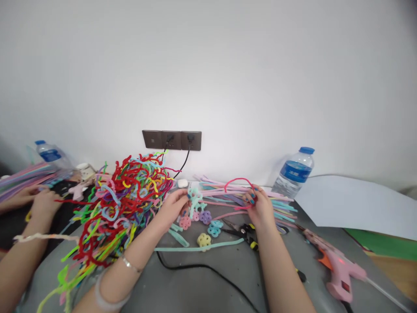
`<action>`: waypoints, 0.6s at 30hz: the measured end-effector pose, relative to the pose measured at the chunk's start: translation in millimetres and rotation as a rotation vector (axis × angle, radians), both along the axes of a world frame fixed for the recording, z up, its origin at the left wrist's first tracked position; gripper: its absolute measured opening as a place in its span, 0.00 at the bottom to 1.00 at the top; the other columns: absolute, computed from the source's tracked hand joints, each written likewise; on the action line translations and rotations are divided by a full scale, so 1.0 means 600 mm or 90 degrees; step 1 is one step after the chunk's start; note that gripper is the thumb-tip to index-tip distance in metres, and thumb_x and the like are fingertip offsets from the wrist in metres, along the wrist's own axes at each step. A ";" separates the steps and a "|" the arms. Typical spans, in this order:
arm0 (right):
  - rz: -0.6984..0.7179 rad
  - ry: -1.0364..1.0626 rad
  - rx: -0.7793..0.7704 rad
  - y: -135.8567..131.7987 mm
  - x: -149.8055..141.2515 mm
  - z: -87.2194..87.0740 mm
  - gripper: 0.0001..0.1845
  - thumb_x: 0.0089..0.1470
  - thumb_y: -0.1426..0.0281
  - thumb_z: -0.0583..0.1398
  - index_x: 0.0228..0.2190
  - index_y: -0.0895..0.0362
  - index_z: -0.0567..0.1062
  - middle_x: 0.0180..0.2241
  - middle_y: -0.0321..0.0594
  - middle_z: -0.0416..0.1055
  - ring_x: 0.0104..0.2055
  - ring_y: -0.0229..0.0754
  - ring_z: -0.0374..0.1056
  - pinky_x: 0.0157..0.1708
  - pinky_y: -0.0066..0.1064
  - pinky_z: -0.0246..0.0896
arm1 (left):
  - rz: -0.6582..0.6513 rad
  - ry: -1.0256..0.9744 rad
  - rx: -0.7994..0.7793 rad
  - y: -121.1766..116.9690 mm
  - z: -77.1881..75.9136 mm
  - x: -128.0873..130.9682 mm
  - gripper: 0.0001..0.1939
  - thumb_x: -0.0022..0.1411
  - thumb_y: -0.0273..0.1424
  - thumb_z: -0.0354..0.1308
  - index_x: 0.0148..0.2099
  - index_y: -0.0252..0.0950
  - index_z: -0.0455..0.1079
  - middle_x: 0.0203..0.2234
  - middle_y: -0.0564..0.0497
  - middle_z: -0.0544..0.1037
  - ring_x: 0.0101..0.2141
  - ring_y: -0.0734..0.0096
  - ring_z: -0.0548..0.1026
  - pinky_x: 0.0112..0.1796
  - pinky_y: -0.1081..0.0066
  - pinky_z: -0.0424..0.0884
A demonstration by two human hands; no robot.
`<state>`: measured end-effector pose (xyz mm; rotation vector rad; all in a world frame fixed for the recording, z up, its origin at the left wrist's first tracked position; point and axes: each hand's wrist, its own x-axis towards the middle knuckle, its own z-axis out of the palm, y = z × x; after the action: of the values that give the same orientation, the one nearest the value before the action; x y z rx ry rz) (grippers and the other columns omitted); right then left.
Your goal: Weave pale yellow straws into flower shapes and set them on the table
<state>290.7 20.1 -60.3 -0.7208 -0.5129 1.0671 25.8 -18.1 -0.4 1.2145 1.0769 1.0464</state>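
Note:
My left hand [176,205] is closed, its fingertips pinching a mint-green bent pipe cleaner [195,198]. A curved hot-pink pipe cleaner [239,179] arcs up from my right hand [261,208], whose fingers are closed on it. Between and below the hands lie small looped flowers: a coral one [185,222], a purple one [205,217], a blue one [215,228] and a yellow one [204,240]. Beside my right wrist are black-and-yellow pliers [248,234], partly hidden by the arm. A long mint pipe cleaner [208,248] stretches across the table in front.
A tangled heap of colourful pipe cleaners [130,195] fills the left. Straight pastel pipe cleaners [221,188] lie behind my hands. A water bottle [295,171], white paper [358,202] and a pink glue gun [342,267] are at right. Another person's hands [44,202] work at far left.

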 end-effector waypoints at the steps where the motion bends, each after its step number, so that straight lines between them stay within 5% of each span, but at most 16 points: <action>1: 0.002 0.000 0.001 0.000 0.001 0.000 0.13 0.37 0.74 0.64 0.29 0.55 0.69 0.16 0.23 0.56 0.15 0.27 0.49 0.18 0.23 0.48 | 0.004 -0.022 -0.005 0.012 0.003 0.010 0.09 0.55 0.34 0.58 0.35 0.33 0.68 0.21 0.56 0.69 0.19 0.80 0.62 0.20 0.78 0.56; 5: 0.018 -0.001 0.005 -0.002 0.002 0.005 0.12 0.37 0.74 0.63 0.29 0.55 0.68 0.15 0.22 0.55 0.15 0.27 0.48 0.18 0.22 0.49 | -0.007 -0.079 -0.060 0.036 0.006 0.030 0.19 0.56 0.32 0.58 0.50 0.32 0.66 0.37 0.43 0.77 0.28 0.72 0.74 0.29 0.72 0.68; 9: 0.053 0.003 0.013 -0.005 -0.009 0.014 0.10 0.39 0.75 0.62 0.29 0.55 0.68 0.15 0.22 0.53 0.14 0.27 0.46 0.17 0.22 0.47 | -0.081 0.081 0.018 0.024 0.002 0.014 0.27 0.55 0.33 0.58 0.57 0.31 0.62 0.49 0.37 0.74 0.35 0.66 0.76 0.32 0.69 0.70; 13: 0.077 0.010 0.015 -0.008 -0.020 0.019 0.09 0.40 0.76 0.61 0.29 0.56 0.70 0.16 0.23 0.54 0.15 0.27 0.46 0.17 0.21 0.46 | -0.123 0.232 0.134 0.004 0.010 -0.016 0.22 0.56 0.32 0.55 0.53 0.32 0.68 0.46 0.41 0.77 0.34 0.66 0.76 0.35 0.68 0.70; 18: 0.004 0.034 0.029 -0.005 -0.002 0.013 0.11 0.39 0.76 0.62 0.29 0.54 0.69 0.18 0.24 0.59 0.16 0.28 0.51 0.19 0.21 0.50 | -0.083 0.264 0.148 -0.018 0.008 -0.055 0.16 0.57 0.34 0.53 0.45 0.33 0.71 0.40 0.44 0.78 0.36 0.63 0.76 0.36 0.67 0.72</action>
<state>289.4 17.2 -52.3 -0.6489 -0.4930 1.0741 -7.0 -28.6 4.4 1.7191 1.1911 0.8541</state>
